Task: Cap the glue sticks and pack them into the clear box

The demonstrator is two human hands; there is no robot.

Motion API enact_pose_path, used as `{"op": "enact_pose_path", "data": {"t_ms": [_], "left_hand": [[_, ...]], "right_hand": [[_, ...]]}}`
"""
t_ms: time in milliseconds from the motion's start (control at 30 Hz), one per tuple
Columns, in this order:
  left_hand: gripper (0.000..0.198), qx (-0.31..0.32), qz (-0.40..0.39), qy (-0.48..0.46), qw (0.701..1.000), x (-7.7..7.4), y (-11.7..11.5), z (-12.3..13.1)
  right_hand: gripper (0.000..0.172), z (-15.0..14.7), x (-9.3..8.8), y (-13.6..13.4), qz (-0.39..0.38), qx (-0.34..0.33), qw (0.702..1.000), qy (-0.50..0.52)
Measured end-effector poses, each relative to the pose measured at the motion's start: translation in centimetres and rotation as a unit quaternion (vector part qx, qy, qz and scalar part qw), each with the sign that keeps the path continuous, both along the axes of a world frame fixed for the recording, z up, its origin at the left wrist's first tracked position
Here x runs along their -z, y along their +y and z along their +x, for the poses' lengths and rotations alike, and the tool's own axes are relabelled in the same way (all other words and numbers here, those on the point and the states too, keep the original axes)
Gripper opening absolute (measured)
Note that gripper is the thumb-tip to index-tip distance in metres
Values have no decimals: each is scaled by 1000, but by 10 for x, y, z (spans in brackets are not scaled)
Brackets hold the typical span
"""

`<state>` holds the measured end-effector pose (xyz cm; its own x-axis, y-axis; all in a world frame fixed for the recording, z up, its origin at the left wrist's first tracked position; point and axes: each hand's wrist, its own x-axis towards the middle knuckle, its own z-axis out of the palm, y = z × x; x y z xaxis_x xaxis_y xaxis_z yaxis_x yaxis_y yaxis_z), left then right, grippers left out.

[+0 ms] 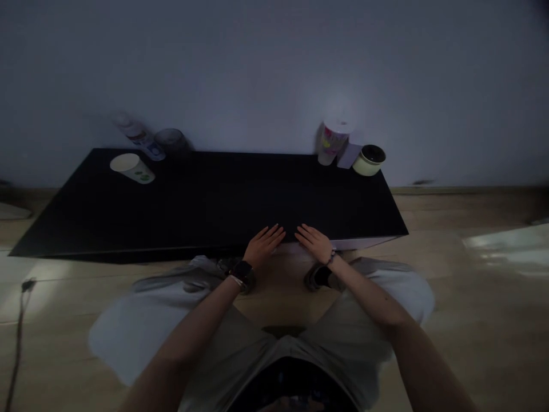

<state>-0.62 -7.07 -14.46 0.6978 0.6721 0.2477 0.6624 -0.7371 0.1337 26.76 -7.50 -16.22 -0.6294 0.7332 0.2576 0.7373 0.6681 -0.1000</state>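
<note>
My left hand [263, 245] rests flat at the front edge of a black tabletop [240, 197], fingers stretched forward and nothing in it. Beside it, a small gap away, my right hand [315, 242] lies on the same edge, also with straight fingers and holding nothing. A dark watch [243, 271] is on my left wrist and a thin bracelet [331, 256] on my right. Both hands are well apart from the things along the back of the table.
At the back left stand a paper cup [132, 168], a clear bottle [141, 139] and a dark round container [172, 143]. Back right are a patterned clear cup [331, 143], a pale box [349, 155] and a cream jar [369, 161] with a black top. A cable [19, 337] lies on the floor.
</note>
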Motion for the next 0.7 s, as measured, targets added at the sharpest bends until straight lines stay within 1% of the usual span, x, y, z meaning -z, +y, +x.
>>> {"op": "enact_pose_path", "data": {"t_ms": [167,367,533,700], "left_hand": [[54,-8,8,-8,1000,4,1,0],[48,2,54,-18,998,7,1,-1],[49,1,44,-13,999,8,1,-2],[48,-3,42,-16,999,8,3,-1]], "right_hand": [[37,-1,3,1,1,5,1000,6],[37,-2,4,-2,26,10,1000,11],[35,-3,5,-2,63,4,998,13],[36,-4,4,0,41,9,999,19]]}}
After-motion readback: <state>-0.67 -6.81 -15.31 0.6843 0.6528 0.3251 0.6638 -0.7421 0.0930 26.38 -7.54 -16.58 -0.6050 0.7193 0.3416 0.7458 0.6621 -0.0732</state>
